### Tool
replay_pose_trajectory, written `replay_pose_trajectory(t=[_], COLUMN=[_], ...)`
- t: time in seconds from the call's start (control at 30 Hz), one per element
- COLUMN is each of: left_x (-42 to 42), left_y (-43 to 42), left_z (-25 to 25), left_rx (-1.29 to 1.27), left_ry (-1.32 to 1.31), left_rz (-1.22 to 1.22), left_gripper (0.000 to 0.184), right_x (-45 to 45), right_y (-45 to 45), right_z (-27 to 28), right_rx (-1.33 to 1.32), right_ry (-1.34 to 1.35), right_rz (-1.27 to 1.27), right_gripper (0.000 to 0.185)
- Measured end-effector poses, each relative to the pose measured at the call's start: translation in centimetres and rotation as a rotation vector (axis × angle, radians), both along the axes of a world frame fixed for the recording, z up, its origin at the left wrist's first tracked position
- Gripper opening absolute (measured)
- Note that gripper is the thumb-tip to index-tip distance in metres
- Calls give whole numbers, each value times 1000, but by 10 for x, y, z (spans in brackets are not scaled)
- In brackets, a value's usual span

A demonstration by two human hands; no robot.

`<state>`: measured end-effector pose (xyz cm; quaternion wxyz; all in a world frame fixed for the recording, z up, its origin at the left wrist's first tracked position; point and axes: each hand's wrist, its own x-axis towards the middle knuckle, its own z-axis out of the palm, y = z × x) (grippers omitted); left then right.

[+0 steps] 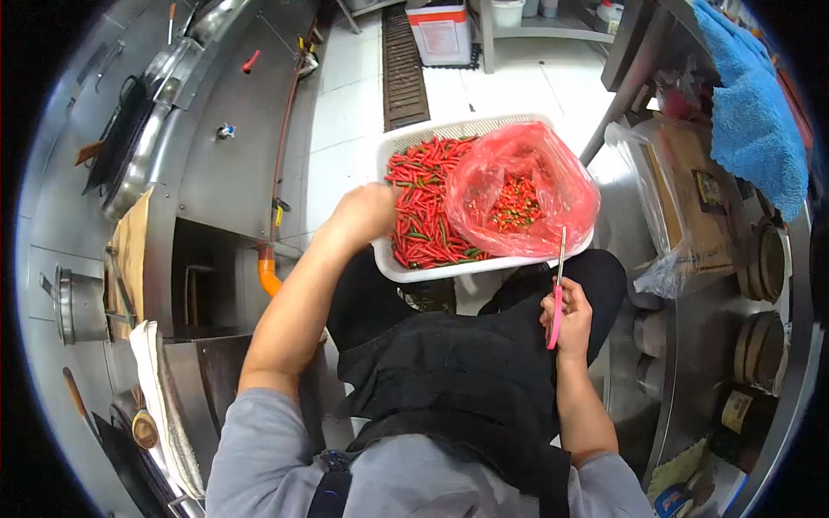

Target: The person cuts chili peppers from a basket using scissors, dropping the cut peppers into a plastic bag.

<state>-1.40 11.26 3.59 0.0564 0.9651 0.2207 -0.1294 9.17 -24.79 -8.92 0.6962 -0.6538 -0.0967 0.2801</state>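
Observation:
A white basket [406, 274] rests across the lap, with many red chillies [423, 207] and a few green ones in its left part. On its right side sits an open red plastic bag [566, 186] holding small cut chilli pieces [516, 205]. My left hand [367, 211] is over the basket's left edge, its fingers curled; what they hold, if anything, is hidden. In my right hand [568, 315] are scissors with pink handles [555, 321], blades pointing up toward the bag's near edge.
Steel kitchen units [229, 104] stand on the left, with an orange pipe [268, 272]. To the right are a shelf with a cardboard box [699, 198] and a hanging blue towel [751, 121]. A floor drain [404, 73] and a white bucket [440, 36] lie ahead.

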Motion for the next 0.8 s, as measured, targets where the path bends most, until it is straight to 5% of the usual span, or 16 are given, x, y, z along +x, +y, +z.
replay_pose_trajectory(t=[0.07, 0.4, 0.8], left_x=[-2, 29, 38], left_y=[32, 32, 35], left_z=[-28, -94, -118], left_rx=[55, 38, 60], left_ry=[-187, -2, -315], left_rz=[68, 204, 199], left_gripper=[22, 23, 19], right_x=[2, 2, 1], right_y=[2, 3, 2], right_z=[0, 6, 0], right_rx=[-8, -54, -45], right_ry=[-46, -33, -92], right_rz=[28, 6, 28], right_gripper=[44, 43, 40])
